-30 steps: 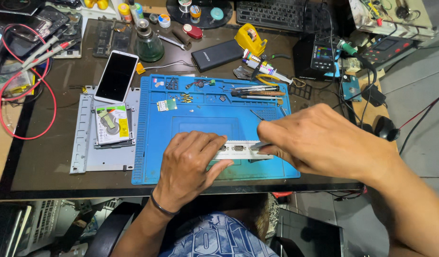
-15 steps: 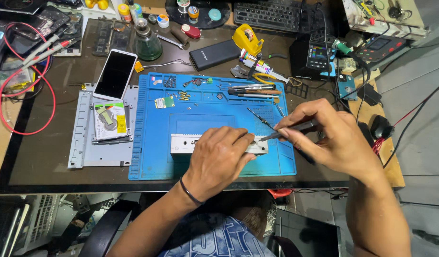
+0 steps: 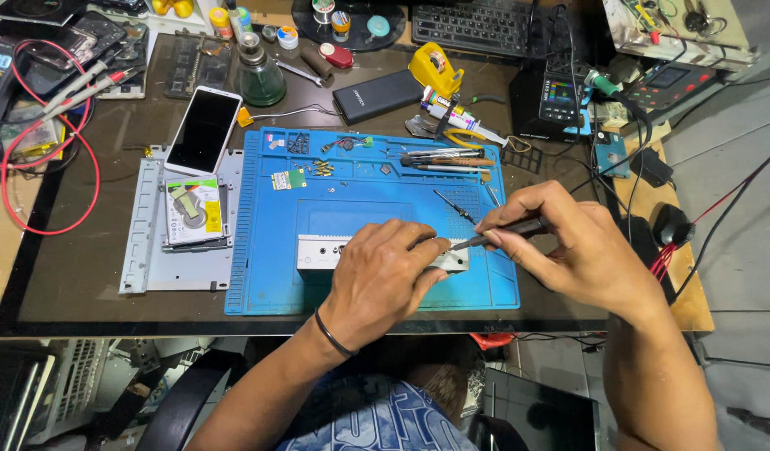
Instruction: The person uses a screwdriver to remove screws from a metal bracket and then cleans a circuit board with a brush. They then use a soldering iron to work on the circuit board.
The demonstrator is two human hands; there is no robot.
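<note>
A long silver metal bracket (image 3: 318,251) lies across the blue work mat (image 3: 268,276). My left hand (image 3: 381,280) presses down on its middle and right part, covering most of it. My right hand (image 3: 577,246) grips a dark screwdriver (image 3: 497,235) like a pen, its tip touching the bracket's right end (image 3: 456,253). A black band circles my left wrist.
A hard drive (image 3: 193,210) sits on a grey metal tray (image 3: 138,242) left of the mat. A white phone (image 3: 204,129), a glass bottle (image 3: 259,73), a black power bank (image 3: 376,96) and a yellow tool (image 3: 436,70) lie behind. Tweezers and screwdrivers (image 3: 439,159) rest on the mat's far edge. Red cables (image 3: 42,159) loop at left.
My right hand pulled back to the right and now holds the screwdriver tip at the bracket's right end. My left hand stayed on the bracket.
</note>
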